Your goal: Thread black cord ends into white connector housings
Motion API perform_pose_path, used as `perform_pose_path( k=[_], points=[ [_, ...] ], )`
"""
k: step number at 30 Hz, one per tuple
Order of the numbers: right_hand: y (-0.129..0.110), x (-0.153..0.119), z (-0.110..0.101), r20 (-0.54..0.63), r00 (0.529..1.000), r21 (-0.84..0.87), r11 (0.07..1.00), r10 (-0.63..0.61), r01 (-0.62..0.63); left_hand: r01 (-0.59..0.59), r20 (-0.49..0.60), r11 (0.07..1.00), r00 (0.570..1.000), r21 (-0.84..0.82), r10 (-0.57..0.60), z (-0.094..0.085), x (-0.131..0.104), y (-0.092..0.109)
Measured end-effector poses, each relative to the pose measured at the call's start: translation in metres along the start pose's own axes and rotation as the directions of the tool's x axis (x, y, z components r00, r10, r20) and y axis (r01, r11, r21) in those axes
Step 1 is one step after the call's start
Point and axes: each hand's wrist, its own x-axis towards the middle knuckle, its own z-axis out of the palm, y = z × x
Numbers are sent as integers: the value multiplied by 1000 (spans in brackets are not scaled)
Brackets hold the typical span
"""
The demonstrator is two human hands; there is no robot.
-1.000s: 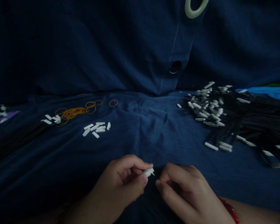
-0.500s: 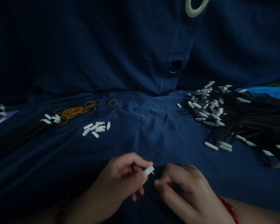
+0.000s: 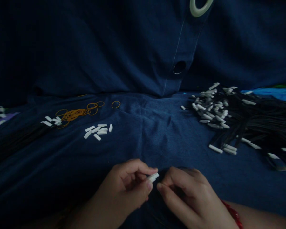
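Note:
Near the bottom centre, my left hand (image 3: pixel 127 187) pinches a small white plastic connector housing (image 3: pixel 153 176) between thumb and forefinger, its slotted end pointing up and to the right. Close beside that end, my right hand (image 3: pixel 188 194) is closed, thumb tip pressed against the forefinger. Anything between those fingertips is too dark and small to name. A thin gap separates the right fingertips from the housing. Faint dark wire shows below the hands.
Loose white housings (image 3: pixel 98 131) lie left of centre on blue cloth (image 3: pixel 147 136). Behind them are orange rubber bands (image 3: pixel 76 115). A large bundle of black wires (image 3: pixel 259 117) with white connectors spreads at right; another dark bundle (image 3: pixel 21 136) lies at left.
My left hand has shifted slightly right and tilted the housing. The shiny metal tip seen at its end before is no longer visible. My right hand has hardly moved.

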Motion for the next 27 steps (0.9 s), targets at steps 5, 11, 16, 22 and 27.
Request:
perform_pose_path(
  k=[5,11,16,22,27],
  points=[
    [-1,-1,0,-20,999,-20,999,-27,27,-31,-5,999,999,22,31,1,-1,0],
    [-1,-2,2,-26,999,-26,999,-37,37,-15,18,1000,1000,26,14,-1,-1,1],
    [2,-1,3,-6,996,-110,990,-87,86,-53,42,991,998,123,48,0,-2,-2],
    [10,3,3,150,986,-234,972,71,-35,-421,202,490,876,763,439,-12,-4,-4],
    [8,6,-3,165,983,-426,905,83,-5,-399,231,352,872,847,432,-15,2,-2]
  ],
)
